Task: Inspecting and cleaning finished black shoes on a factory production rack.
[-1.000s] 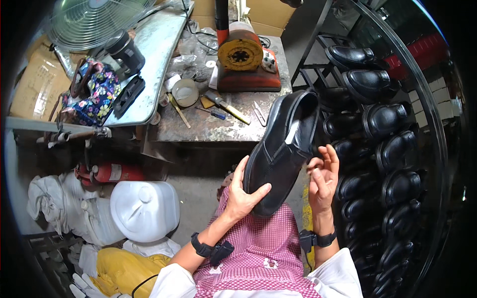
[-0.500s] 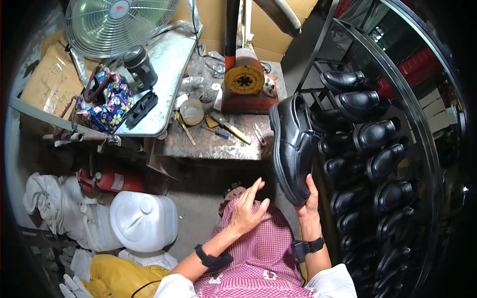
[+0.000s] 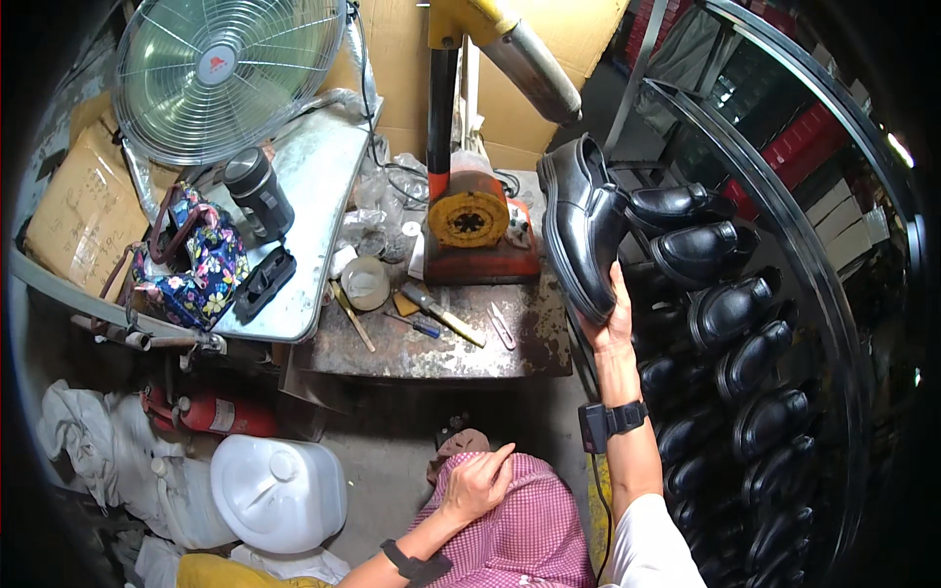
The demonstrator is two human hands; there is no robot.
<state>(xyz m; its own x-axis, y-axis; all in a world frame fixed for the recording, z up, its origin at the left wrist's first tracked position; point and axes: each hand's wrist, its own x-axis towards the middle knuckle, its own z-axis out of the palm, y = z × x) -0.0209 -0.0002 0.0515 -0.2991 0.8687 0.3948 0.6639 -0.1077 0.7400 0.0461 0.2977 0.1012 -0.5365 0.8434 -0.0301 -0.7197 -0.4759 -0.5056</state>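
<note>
My right hand [image 3: 615, 318] grips a black leather shoe [image 3: 586, 230] by its toe end, at arm's length beside the rack. The shoe is tilted, with its heel and opening up and its sole turned to the left. My left hand [image 3: 478, 484] hovers over my lap, above the pink checked apron [image 3: 529, 519]. Its fingers are loosely bent and apart, the index finger reaching out, and nothing is in them. To the right, several similar black shoes [image 3: 735, 309] sit in rows on a dark metal rack [image 3: 799, 220].
A worn workbench [image 3: 441, 365] ahead carries a red and yellow machine [image 3: 470, 220], a brush [image 3: 446, 318], small scissors-like snips [image 3: 501, 326] and a tape roll [image 3: 366, 284]. A fan [image 3: 218, 67] and floral bag [image 3: 196, 260] stand left, above a white jug [image 3: 279, 490] and fire extinguisher [image 3: 230, 415].
My right arm has stretched forward, carrying the shoe away from me toward the top of the rack. My left hand has drawn back toward my lap, and its fingers have curled somewhat. The view has shifted.
</note>
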